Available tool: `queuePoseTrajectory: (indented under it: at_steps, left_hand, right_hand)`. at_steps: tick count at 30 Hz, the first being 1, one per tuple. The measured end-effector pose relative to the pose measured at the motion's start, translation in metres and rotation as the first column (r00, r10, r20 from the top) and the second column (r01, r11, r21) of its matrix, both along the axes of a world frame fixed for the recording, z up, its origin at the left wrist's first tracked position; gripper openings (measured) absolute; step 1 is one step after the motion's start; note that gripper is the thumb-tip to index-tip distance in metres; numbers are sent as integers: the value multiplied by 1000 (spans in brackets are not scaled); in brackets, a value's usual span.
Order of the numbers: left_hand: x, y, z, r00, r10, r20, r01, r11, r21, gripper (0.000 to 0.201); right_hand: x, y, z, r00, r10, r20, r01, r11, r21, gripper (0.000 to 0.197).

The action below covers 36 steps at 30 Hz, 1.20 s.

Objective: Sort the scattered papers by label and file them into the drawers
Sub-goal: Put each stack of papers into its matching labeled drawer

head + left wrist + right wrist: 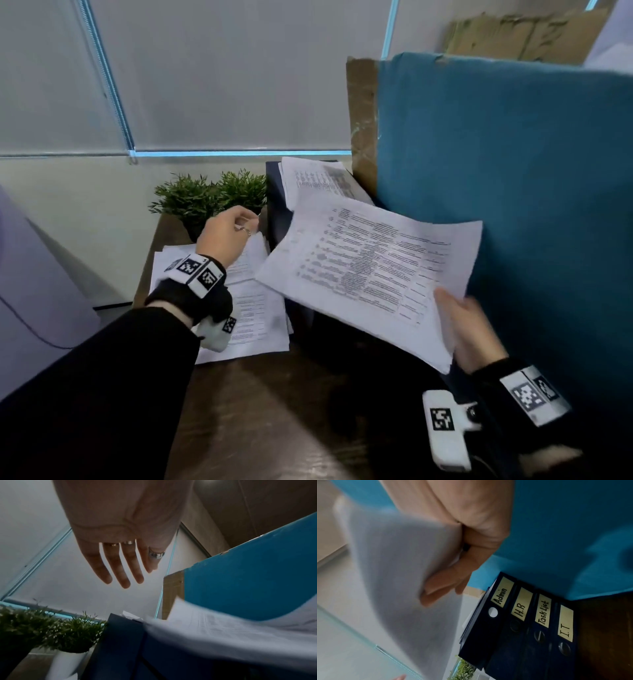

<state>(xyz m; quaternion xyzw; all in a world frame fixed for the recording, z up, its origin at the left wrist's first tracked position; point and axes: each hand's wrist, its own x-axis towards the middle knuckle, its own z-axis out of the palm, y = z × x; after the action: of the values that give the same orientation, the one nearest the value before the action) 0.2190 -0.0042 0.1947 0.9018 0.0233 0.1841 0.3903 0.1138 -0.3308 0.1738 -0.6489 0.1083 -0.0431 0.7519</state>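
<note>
Just now the right hand (pixel 474 329) pinches a sheaf of printed papers (pixel 373 270) at its near corner, holding it tilted above four dark binders (pixel 522 626) labelled Admin, H.R, Task List and I.T. At ten o'clock from it, the left hand (pixel 227 240) hovers with straight, spread fingers (pixel 120 572), gripping nothing, over loose papers (pixel 253 318) on the brown table (pixel 260 411); potted plants (pixel 209 197) stand at its twelve o'clock.

4 dark binders (pixel 518 626), yellow spine labels, handwritten: "Admin" (pixel 502 592), "H.R" (pixel 521 604), "Task List" (pixel 543 612), "I.T" (pixel 565 623). Printed sheet (pixel 373 267) in right hand (pixel 469 329): txt too blurred to read. Wrist tags: coded squares only.
</note>
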Motion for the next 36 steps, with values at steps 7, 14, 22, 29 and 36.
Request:
queuePoseTrajectory:
  at_steps: [7,14,22,29,36]
  left_hand:
    - [-8,-38,-31,988,-135,-71,133,990,-40,15]
    - [-6,-79,-55,947,-286,-149,288,958,-4,33]
    - [8,-105,-76,932,-312,-186,339,930,139,36]
    - [10,-105,-90,959,-280,-43,284,943,174,25]
    - [12,-101,-96,954,-299,-11,299,951,76,28]
  right_hand:
    - [4,17,11,998,-44,-36,45,999,21,32]
    - [54,39,11,977,-166,-136,169,986,9,26]
    - [120,55,2,963,-191,-189,199,980,25,28]
    - [157,79,3,957,-27,-288,75,985,156,29]
    - [150,78,-3,943,225,-247,-166,957,237,16]
